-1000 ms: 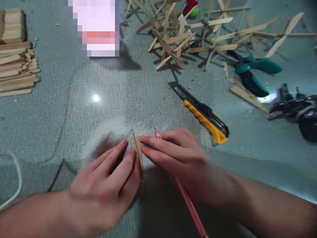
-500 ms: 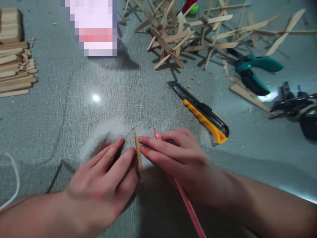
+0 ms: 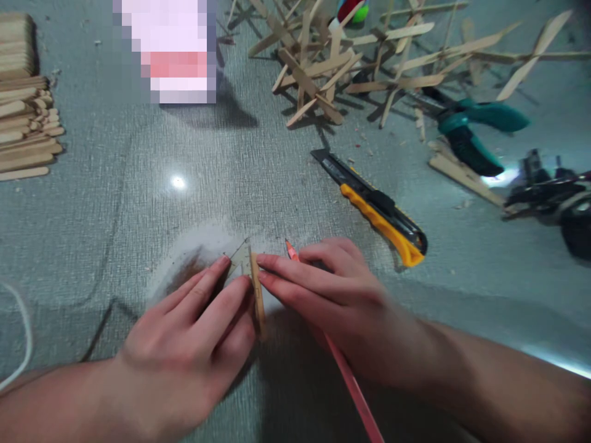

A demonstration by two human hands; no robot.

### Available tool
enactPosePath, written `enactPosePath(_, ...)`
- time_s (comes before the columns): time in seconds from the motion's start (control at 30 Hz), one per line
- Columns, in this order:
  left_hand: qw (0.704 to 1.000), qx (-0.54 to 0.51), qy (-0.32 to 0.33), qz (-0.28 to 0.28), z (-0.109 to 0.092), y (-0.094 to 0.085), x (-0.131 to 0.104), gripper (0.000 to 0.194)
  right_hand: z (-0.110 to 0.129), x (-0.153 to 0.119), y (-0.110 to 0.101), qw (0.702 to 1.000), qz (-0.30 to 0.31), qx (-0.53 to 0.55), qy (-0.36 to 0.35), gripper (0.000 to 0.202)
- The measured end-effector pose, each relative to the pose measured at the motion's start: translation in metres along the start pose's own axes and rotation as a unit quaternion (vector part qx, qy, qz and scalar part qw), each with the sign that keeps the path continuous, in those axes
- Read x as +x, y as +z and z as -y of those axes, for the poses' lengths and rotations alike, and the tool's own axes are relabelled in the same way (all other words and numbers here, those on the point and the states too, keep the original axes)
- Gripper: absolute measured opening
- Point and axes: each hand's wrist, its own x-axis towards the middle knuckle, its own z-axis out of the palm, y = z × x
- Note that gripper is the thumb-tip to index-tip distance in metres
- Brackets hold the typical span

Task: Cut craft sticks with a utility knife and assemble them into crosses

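Note:
My left hand (image 3: 194,344) presses a small clear set square (image 3: 244,255) onto the table with its fingertips. Along the set square's right edge stands a short craft stick (image 3: 258,301). Two fingertips of my right hand (image 3: 337,295) touch that stick from the right side. The same hand also holds a pink pencil (image 3: 353,391), its point beyond the fingers and its long end running toward the bottom edge. A pale powdery patch surrounds the set square. Both palms hide what lies under them.
A yellow and black utility knife (image 3: 378,209) lies beyond my right hand. Crossed craft sticks (image 3: 318,92) stand at the back, with teal-handled pliers (image 3: 471,129) to the right. Stacked craft sticks (image 3: 25,129) sit at left, near a white cable (image 3: 28,332). One back item is pixelated.
The whole view has shifted very slightly. Both hands, the set square, the stick and the pencil keep their places relative to each other.

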Motion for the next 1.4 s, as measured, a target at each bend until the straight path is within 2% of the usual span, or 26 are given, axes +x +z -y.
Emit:
enactPosePath(0.1,0.999,-0.011,-0.032,-0.026,-0.004,0.006,-0.003,0.028,0.000,0.001,-0.001,1.000,-0.001,-0.008,0.001,0.033)
enactPosePath(0.3,0.999,-0.025,-0.039,-0.023,-0.004,0.009,-0.006,0.032,0.001,-0.001,-0.002,1.000,-0.018,0.002,-0.001,0.031)
enactPosePath(0.4,0.998,-0.029,-0.039,-0.028,-0.004,0.009,-0.007,0.031,0.004,-0.004,-0.004,0.995,-0.066,0.072,0.025,0.026)
enactPosePath(0.5,0.999,-0.033,-0.032,-0.022,-0.003,0.007,-0.006,0.029,0.007,-0.002,-0.005,0.969,-0.125,0.191,0.096,0.026)
enactPosePath(0.6,0.999,-0.030,-0.016,0.006,0.001,0.001,-0.001,0.027,0.009,0.004,-0.005,0.939,-0.134,0.287,0.132,0.023)
enactPosePath(0.67,0.999,-0.024,0.003,0.037,0.004,-0.005,0.002,0.026,0.009,0.008,-0.004,0.932,-0.122,0.309,0.143,0.024)
enactPosePath(0.8,0.999,-0.022,0.014,0.048,0.006,-0.011,0.005,0.026,0.011,0.008,-0.003,0.938,-0.119,0.289,0.150,0.027)
enactPosePath(1.17,0.999,-0.020,0.016,0.035,0.008,-0.010,0.008,0.026,0.009,0.008,0.000,0.953,-0.112,0.245,0.136,0.029)
enactPosePath(1.4,0.999,-0.036,-0.036,-0.012,-0.003,0.003,-0.003,0.027,0.010,0.008,0.000,0.953,-0.110,0.247,0.134,0.029)
